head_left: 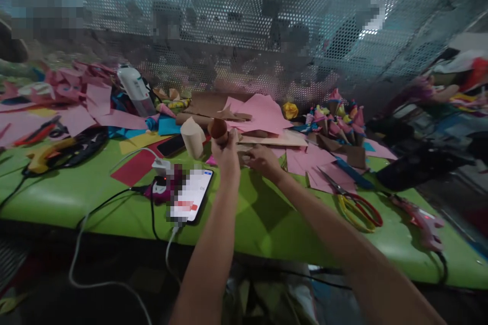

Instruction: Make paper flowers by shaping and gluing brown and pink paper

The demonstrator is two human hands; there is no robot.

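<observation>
My left hand (226,151) is closed around a brown rolled-up piece (217,130), its round end facing up; it looks like paper. Just to the right, my right hand (265,161) has its fingers bent onto a piece of brown paper (244,148); the fingertips are partly hidden and blurred. A cream paper roll (192,138) stands upright left of my left hand. Behind both hands lie pink paper sheets (263,111) and a tan paper strip (272,140).
On the green table (263,228) are a phone (196,195) on a cable, scissors (353,203), a pink glue gun (423,221), a yellow-and-black glue gun (49,155) and a white bottle (133,89). Paper flowers (345,124) pile up at right, before a perforated metal panel (236,20).
</observation>
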